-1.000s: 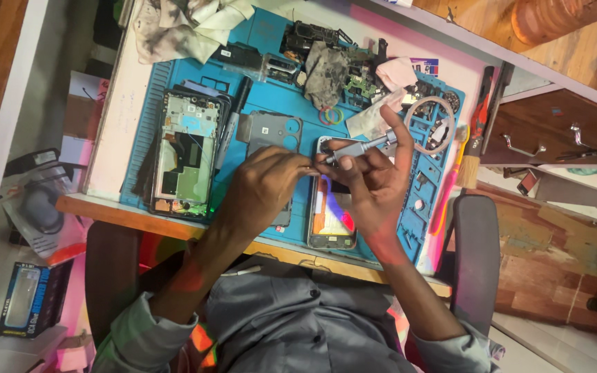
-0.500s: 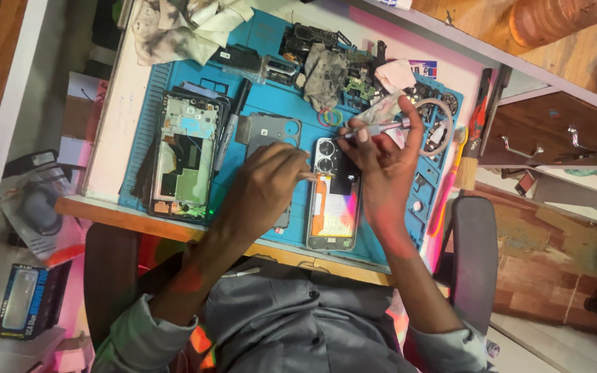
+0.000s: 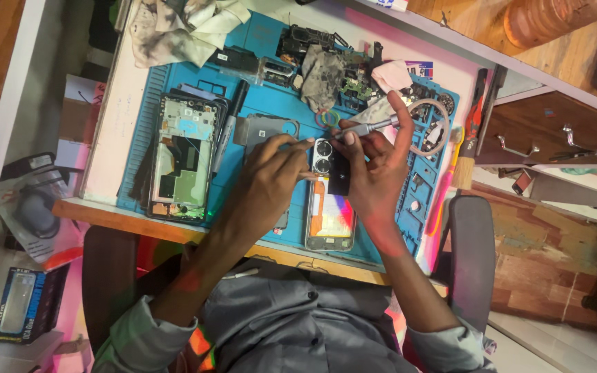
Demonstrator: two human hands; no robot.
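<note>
Viewpoint: one head-worn camera sat above the seated person, looking steeply down.
Facing: it pointed at the blue repair mat [image 3: 271, 83] on the desk, whose far edge ran along the frame's top.
Nearness: close, with both forearms filling the centre.
Shared view: none; only this view was there.

- Two hands over the mat: the left hand [image 3: 271, 176] and the right hand [image 3: 374, 173];
- One blue work mat [image 3: 264, 103] on the bench;
- Two phones lying opened: a stripped phone frame [image 3: 182, 157] at the left, and a phone with a coloured back [image 3: 331, 214] under the hands;
- One camera cover [image 3: 322, 157] with two round lens openings, between the fingertips;
- One slim metal screwdriver [image 3: 371, 127] in the right hand;
- One black marker pen [image 3: 228, 126];
- One stained cloth [image 3: 184, 24] at the top;
- One pair of red-handled pliers [image 3: 476, 110] at the right.
</note>
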